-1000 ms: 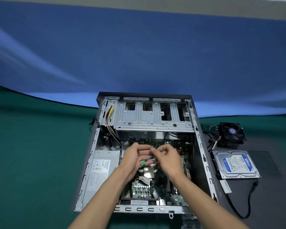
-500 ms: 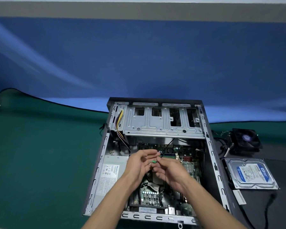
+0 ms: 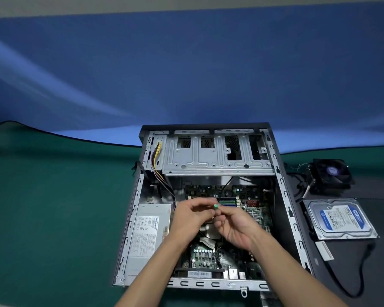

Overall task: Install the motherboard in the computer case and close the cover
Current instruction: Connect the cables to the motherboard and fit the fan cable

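Both hands [image 3: 217,220] pinch small green plug [image 3: 216,206] above motherboard [image 3: 256,214]. Loose pinch: plug may drop into case [image 3: 285,196].

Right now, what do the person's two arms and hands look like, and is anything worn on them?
Both forearms come in bare from the bottom edge, with no sleeves in view. The left hand and right hand wear no gloves, and no watch, ring or band shows. The fingers are uncovered.
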